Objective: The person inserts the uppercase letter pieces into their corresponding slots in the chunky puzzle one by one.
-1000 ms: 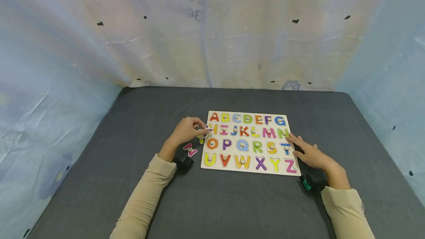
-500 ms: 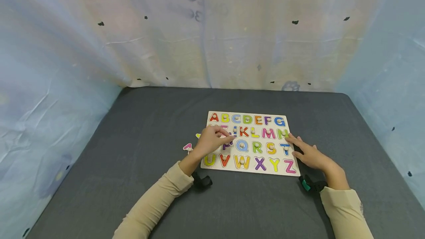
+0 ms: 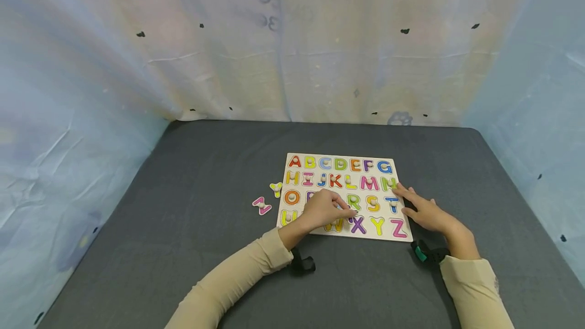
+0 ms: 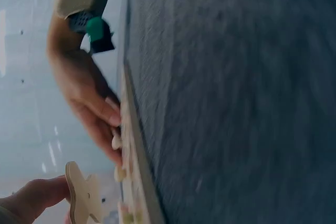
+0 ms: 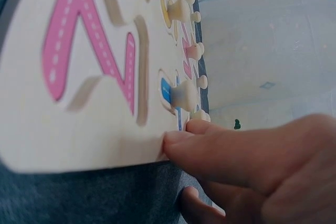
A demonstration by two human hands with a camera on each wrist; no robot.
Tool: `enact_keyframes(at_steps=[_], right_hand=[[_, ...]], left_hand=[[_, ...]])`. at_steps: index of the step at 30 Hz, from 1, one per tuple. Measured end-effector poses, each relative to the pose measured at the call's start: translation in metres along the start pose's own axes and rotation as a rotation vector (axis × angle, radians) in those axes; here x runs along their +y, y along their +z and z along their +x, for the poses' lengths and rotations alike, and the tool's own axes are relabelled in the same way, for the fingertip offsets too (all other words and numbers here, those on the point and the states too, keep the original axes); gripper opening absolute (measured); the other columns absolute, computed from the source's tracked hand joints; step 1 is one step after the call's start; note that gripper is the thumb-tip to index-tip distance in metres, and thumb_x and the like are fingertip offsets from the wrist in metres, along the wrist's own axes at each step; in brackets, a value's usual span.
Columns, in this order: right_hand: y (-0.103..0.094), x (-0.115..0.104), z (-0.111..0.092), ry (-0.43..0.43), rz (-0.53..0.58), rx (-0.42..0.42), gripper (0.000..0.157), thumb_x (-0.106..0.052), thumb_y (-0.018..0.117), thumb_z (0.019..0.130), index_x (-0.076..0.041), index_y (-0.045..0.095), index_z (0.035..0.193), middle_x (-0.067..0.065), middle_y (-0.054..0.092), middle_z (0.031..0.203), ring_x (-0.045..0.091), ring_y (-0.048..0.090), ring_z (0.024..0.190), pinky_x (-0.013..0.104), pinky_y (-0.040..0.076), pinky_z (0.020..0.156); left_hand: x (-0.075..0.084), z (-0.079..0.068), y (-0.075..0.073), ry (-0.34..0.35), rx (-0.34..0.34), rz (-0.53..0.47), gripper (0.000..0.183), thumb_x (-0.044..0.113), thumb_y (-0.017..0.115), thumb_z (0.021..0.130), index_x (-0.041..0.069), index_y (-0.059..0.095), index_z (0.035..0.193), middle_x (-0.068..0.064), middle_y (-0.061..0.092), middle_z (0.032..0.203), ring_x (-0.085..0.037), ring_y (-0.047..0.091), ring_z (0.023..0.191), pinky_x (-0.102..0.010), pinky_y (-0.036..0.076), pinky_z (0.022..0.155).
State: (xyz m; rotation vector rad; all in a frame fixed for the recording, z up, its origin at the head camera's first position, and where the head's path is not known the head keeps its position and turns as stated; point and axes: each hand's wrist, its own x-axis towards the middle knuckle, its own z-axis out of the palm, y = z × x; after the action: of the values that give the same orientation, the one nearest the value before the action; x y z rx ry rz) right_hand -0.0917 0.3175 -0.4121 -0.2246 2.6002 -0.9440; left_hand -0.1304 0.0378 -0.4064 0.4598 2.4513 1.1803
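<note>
My left hand (image 3: 323, 208) pinches a letter puzzle piece (image 4: 81, 195) over the bottom row of the wooden alphabet board (image 3: 340, 237). Its plain wooden underside faces the left wrist camera and looks X-shaped; a bit of purple shows in the head view. Just beside the fingertips is the purple X recess (image 3: 359, 226). My right hand (image 3: 425, 210) rests on the board's right edge, fingers fairly straight, near the blue T piece (image 5: 181, 95). Left of the board lie a yellow Y piece (image 3: 276, 189) and a pink Z piece (image 3: 262, 205).
Knobbed letters fill the upper rows. The Y recess (image 3: 378, 226) and the pink Z recess (image 3: 399, 228) carry no knobs. A dark grey cloth (image 3: 219, 166) covers the table, and pale curtains (image 3: 329, 65) hang at the back and sides.
My left hand has moved right and nearer across the board, carrying the pinched piece from the left edge to the X recess. My right hand has stayed in place.
</note>
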Motion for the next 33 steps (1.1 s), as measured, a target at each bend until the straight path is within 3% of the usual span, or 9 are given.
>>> enact_keyframes(at_steps=[7, 15, 20, 28, 33], right_hand=[[0.000, 0.001, 0.001, -0.003, -0.002, -0.001, 0.057, -0.016, 0.052, 0.098, -0.001, 0.030, 0.148, 0.031, 0.010, 0.157, 0.059, 0.005, 0.141, 0.081, -0.006, 0.099], [0.000, 0.002, 0.000, -0.001, -0.008, 0.009, 0.057, -0.016, 0.053, 0.097, -0.001, 0.031, 0.147, 0.031, 0.012, 0.156, 0.059, 0.006, 0.141, 0.081, -0.005, 0.099], [0.001, 0.002, 0.000, -0.004, -0.022, 0.014, 0.057, -0.016, 0.053, 0.097, -0.001, 0.031, 0.147, 0.031, 0.012, 0.156, 0.059, 0.007, 0.141, 0.081, -0.004, 0.099], [0.000, -0.001, -0.001, 0.004, -0.014, 0.011, 0.057, -0.016, 0.053, 0.097, -0.001, 0.031, 0.147, 0.031, 0.012, 0.156, 0.059, 0.006, 0.141, 0.081, -0.004, 0.100], [0.000, -0.002, 0.000, 0.002, -0.005, 0.007, 0.057, -0.016, 0.053, 0.097, 0.000, 0.031, 0.147, 0.031, 0.011, 0.157, 0.059, 0.005, 0.141, 0.081, -0.005, 0.100]], left_hand=[[0.000, 0.004, 0.015, -0.021, -0.048, 0.078, 0.023, 0.038, 0.080, 0.076, 0.017, 0.074, 0.069, 0.007, 0.048, 0.050, -0.008, 0.043, 0.052, -0.022, 0.026, 0.046], [0.004, 0.005, 0.019, 0.018, -0.086, 0.252, 0.026, 0.041, 0.078, 0.078, 0.019, 0.074, 0.064, 0.012, 0.057, 0.054, -0.004, 0.044, 0.051, -0.022, 0.028, 0.045], [0.009, 0.004, 0.020, 0.030, -0.087, 0.292, 0.027, 0.041, 0.076, 0.080, 0.018, 0.076, 0.065, 0.009, 0.058, 0.053, -0.004, 0.042, 0.050, -0.022, 0.025, 0.043], [0.016, 0.003, 0.022, 0.057, -0.097, 0.386, 0.033, 0.041, 0.073, 0.082, 0.018, 0.072, 0.058, 0.012, 0.050, 0.047, -0.003, 0.042, 0.048, -0.022, 0.028, 0.042], [0.017, 0.004, 0.023, 0.061, -0.111, 0.407, 0.045, 0.039, 0.070, 0.085, 0.017, 0.060, 0.046, 0.012, 0.037, 0.040, -0.003, 0.035, 0.043, -0.020, 0.022, 0.039]])
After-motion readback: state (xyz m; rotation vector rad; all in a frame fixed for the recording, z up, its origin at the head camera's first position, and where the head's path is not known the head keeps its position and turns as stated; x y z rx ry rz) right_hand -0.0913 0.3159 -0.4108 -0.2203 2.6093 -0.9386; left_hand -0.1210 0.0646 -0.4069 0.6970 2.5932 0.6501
